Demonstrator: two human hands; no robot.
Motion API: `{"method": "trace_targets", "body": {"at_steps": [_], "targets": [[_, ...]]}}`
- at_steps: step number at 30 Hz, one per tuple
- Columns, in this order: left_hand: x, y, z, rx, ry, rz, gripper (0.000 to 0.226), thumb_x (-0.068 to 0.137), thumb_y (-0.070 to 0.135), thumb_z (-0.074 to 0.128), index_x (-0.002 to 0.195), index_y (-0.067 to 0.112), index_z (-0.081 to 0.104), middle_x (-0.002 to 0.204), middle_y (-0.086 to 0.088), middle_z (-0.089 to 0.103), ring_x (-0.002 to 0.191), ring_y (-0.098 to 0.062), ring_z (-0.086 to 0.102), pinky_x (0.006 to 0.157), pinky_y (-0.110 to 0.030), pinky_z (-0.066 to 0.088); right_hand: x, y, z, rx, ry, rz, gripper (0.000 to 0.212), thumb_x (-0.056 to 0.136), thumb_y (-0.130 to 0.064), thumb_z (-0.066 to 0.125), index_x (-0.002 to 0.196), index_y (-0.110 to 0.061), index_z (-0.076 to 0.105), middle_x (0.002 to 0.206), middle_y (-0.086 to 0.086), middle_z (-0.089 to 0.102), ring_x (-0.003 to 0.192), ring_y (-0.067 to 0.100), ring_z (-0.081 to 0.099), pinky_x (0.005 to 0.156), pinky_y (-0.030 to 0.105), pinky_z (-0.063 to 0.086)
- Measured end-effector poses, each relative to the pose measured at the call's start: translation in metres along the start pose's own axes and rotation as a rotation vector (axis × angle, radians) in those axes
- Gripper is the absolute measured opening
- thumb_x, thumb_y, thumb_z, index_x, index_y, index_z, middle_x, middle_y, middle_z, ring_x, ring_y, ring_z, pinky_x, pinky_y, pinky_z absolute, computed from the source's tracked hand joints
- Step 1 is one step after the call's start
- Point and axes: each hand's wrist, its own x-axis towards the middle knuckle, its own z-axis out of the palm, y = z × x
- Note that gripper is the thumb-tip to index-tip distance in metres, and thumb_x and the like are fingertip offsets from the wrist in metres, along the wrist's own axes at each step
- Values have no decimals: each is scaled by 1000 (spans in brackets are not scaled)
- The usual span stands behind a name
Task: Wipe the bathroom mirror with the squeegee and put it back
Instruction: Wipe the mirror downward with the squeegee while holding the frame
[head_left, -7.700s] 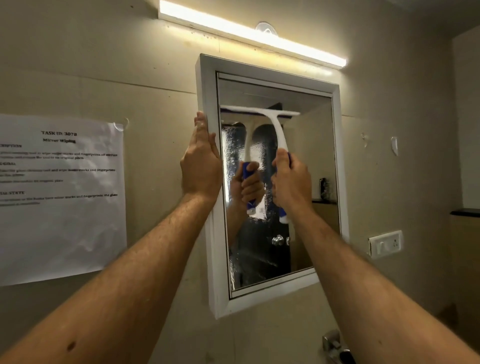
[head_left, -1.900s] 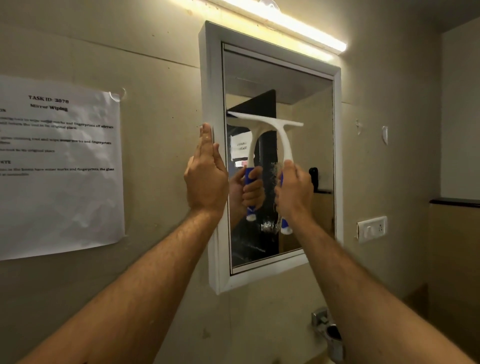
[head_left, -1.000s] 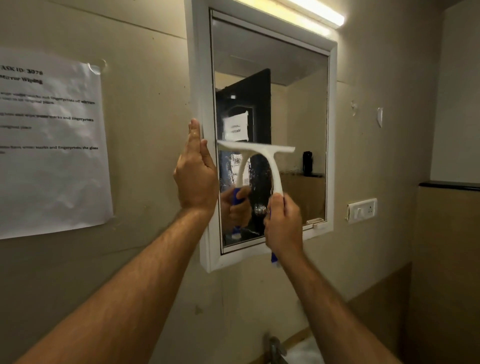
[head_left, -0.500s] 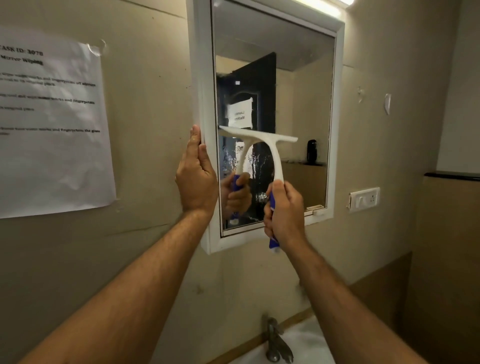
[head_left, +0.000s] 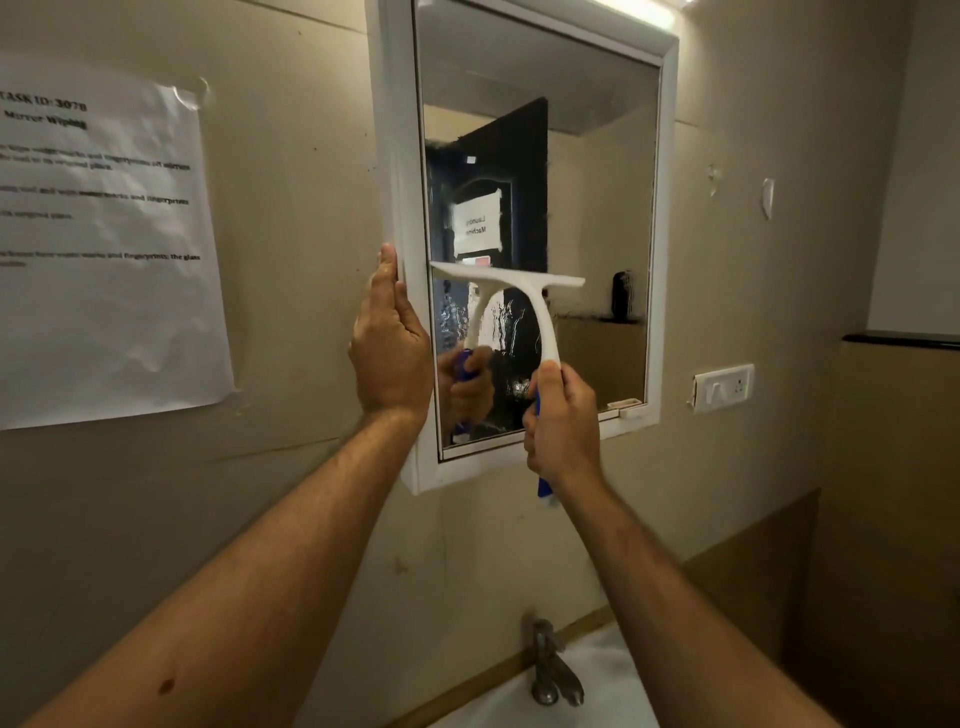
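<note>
Gripping the blue handle of the squeegee (head_left: 524, 306) in a closed fist, your right hand (head_left: 563, 426) holds the white blade flat against the bathroom mirror (head_left: 597, 197), roughly midway down the glass at its left half. Your left hand (head_left: 389, 358) lies with straight fingers pressed along the white frame (head_left: 402, 156), steadying the cabinet.

Water streaks show on the glass below the blade, so this pass looks unfinished. Keep the blade's full edge in even contact and level, draw it straight down to the bottom of the frame without lifting, and hold the frame firm so the door does not swing. The right half of the glass, beside the blade's end, probably needs an overlapping pass of its own. Drips will likely fall toward the tap (head_left: 553, 670) and basin (head_left: 613, 691) below. Where the squeegee belongs afterwards cannot be told from this view.

Against the frame from half a second ago, the blade sits a touch lower on the glass, the light above has nearly left the view, and more of the basin shows. Nearly eight seconds back, the blade was up near the mirror's top.
</note>
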Motion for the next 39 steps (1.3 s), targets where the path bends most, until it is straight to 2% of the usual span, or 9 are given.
{"method": "trace_targets", "body": {"at_steps": [5, 9, 14, 19, 23, 27, 32, 36, 39], "targets": [[0, -1, 3, -2, 6, 10, 42, 105, 33, 32, 147, 31, 30, 128, -1, 62, 95, -22, 67, 79, -42, 60, -30, 33, -12, -43, -3, 10, 32, 102, -37, 40, 80, -19, 54, 59, 3, 46, 47, 11, 39, 46, 27, 35], [-3, -2, 3, -4, 27, 7, 41, 105, 31, 32, 147, 29, 33, 138, 3, 55, 106, -19, 64, 87, -41, 58, -23, 16, -15, 29, -15, 16, 32, 102, -33, 41, 79, -15, 51, 57, 2, 42, 44, 9, 35, 41, 23, 31], [-2, -3, 5, -3, 40, 13, 41, 105, 31, 32, 147, 29, 33, 134, 2, 58, 102, -19, 65, 85, -40, 58, 9, -7, -7, -11, -13, -40, 31, 102, -39, 40, 77, -25, 51, 62, -4, 45, 50, 8, 40, 40, 21, 34], [-4, -7, 7, -21, 30, 10, 42, 105, 34, 30, 147, 33, 28, 132, 1, 60, 101, -19, 66, 84, -41, 59, -10, 33, -9, -9, -5, -33, 31, 98, -43, 42, 74, -28, 53, 57, -4, 43, 48, 11, 37, 46, 26, 32], [-3, -6, 11, -42, 46, 4, 42, 105, 34, 29, 147, 30, 31, 134, 1, 58, 109, -19, 64, 87, -42, 58, -28, 51, -16, -24, -5, -32, 29, 101, -34, 43, 79, -21, 56, 58, 0, 46, 47, 10, 39, 47, 27, 35], [-4, -4, 10, -52, 61, -7, 41, 105, 30, 32, 145, 24, 37, 138, 1, 55, 120, -18, 57, 97, -40, 53, -16, 26, -18, -10, 37, -96, 32, 97, -42, 44, 74, -22, 54, 57, -1, 45, 48, 12, 38, 45, 29, 34], [-6, -1, 10, -53, 72, 1, 40, 105, 26, 35, 145, 21, 39, 138, 2, 55, 118, -16, 58, 97, -33, 52, 17, -13, -8, 28, 35, -65, 33, 101, -38, 41, 75, -21, 52, 61, -1, 46, 48, 10, 40, 42, 24, 34], [-6, -4, 10, -53, 55, 10, 41, 105, 28, 34, 146, 24, 36, 139, 2, 54, 118, -16, 58, 96, -37, 53, 6, 16, -10, -20, 19, -44, 30, 101, -40, 40, 77, -26, 53, 62, -1, 45, 51, 12, 40, 43, 22, 34], [-5, -6, 12, -54, 62, 29, 42, 105, 31, 32, 146, 25, 35, 138, 2, 55, 118, -17, 59, 94, -39, 55, -17, 44, -21, -51, 10, -30, 29, 102, -36, 41, 81, -22, 56, 60, 1, 46, 48, 11, 40, 45, 24, 36]]}}
